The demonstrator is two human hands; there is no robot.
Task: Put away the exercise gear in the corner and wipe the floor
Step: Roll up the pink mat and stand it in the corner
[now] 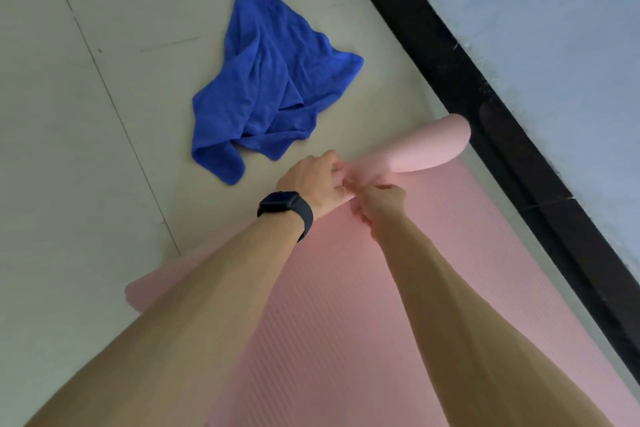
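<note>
A pink ribbed exercise mat (398,288) lies flat on the pale tiled floor, running from the bottom of the view up to the wall. Its far end is curled over into a short roll (429,146). My left hand (313,182), with a dark watch on its wrist, grips the left part of that rolled edge. My right hand (382,201) pinches the same edge just beside it. A crumpled blue cloth (266,87) lies on the floor beyond the mat, apart from both hands.
A black skirting board (485,107) runs diagonally along the right side under a pale blue wall (554,28). Pale floor tiles (86,149) with thin joints stretch to the left of the mat and the cloth.
</note>
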